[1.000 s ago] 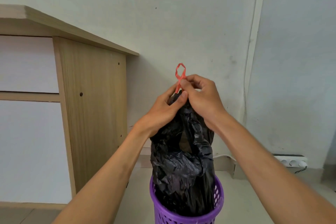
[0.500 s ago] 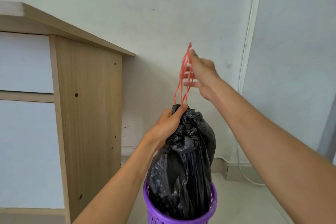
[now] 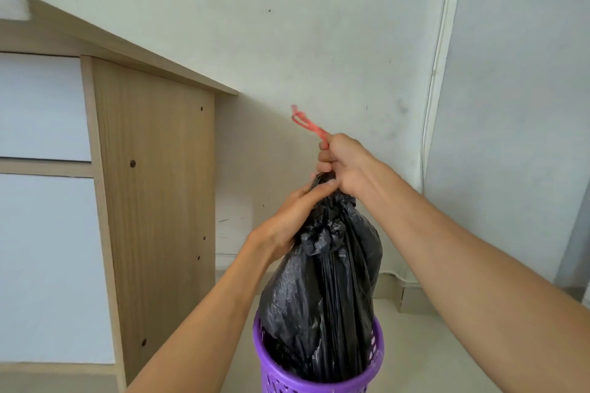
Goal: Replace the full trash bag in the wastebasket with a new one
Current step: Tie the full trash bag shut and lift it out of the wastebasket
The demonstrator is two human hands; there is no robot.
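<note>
Lower centre: a purple wastebasket held the full black trash bag, which rose above its rim. The left hand gripped the bag's gathered neck. The right hand, just above, clenched the red drawstring. A wooden counter stood at left.

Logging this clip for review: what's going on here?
A person is closing up a full black trash bag. The left hand grips its gathered neck while the right hand holds the red drawstring just above. The bag's lower part sits in the purple wastebasket, beside a wooden desk. No new bag shows.
</note>
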